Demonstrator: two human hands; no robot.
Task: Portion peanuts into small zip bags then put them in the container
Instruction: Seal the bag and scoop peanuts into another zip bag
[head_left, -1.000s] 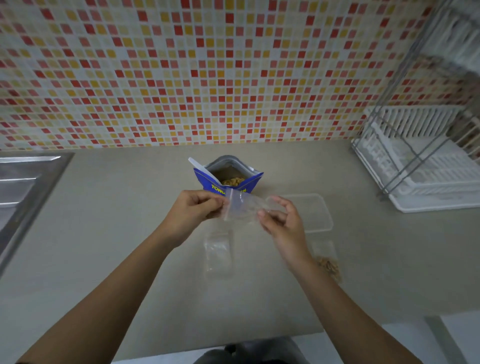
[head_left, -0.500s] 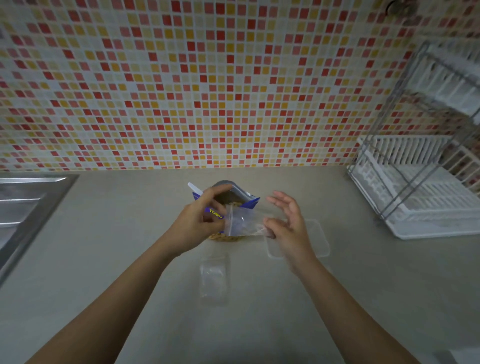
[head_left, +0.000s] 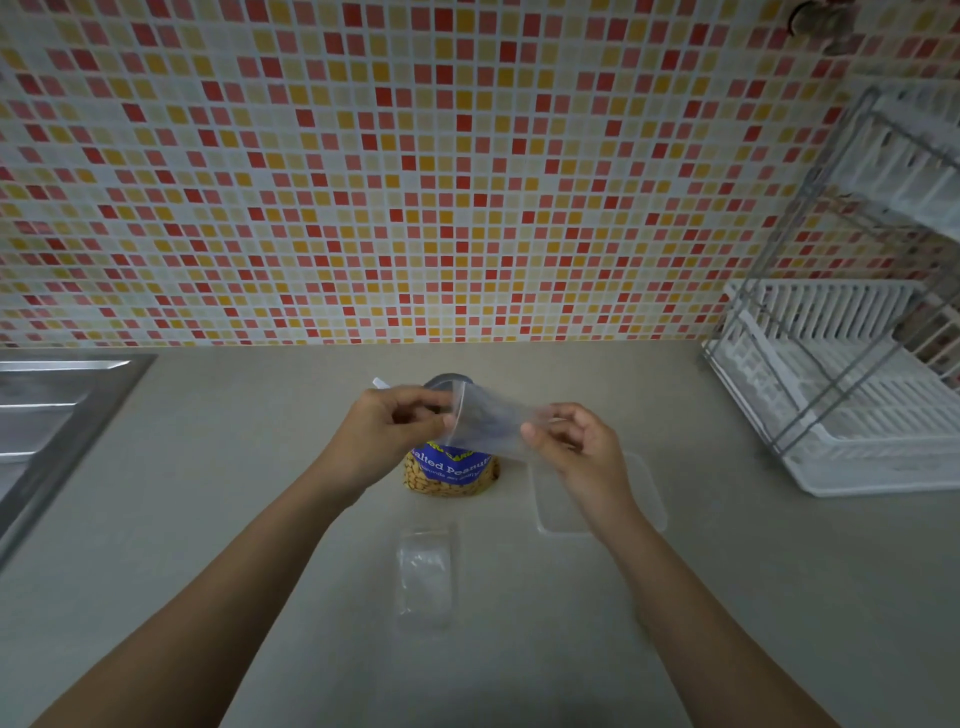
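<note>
A small clear zip bag (head_left: 488, 421) is stretched between my hands above the counter; it looks empty. My left hand (head_left: 395, 423) pinches its left edge and my right hand (head_left: 576, 441) pinches its right end. Right behind and below the bag stands the blue salted-peanut pouch (head_left: 449, 470), its top open and a white scoop handle (head_left: 380, 383) sticking out at the left. A clear rectangular container (head_left: 649, 493) lies on the counter under my right wrist. Nearer to me, a stack of empty zip bags (head_left: 423, 574) lies flat.
A steel sink (head_left: 57, 415) takes up the left edge of the beige counter (head_left: 234, 519). A white dish rack with a metal frame (head_left: 852, 395) stands at the right. A mosaic-tiled wall rises behind the counter.
The view has tilted up toward the wall. Both hands have lifted the zip bag and my right hand has closed on its right end. The filled bag seen at lower right is out of view.
</note>
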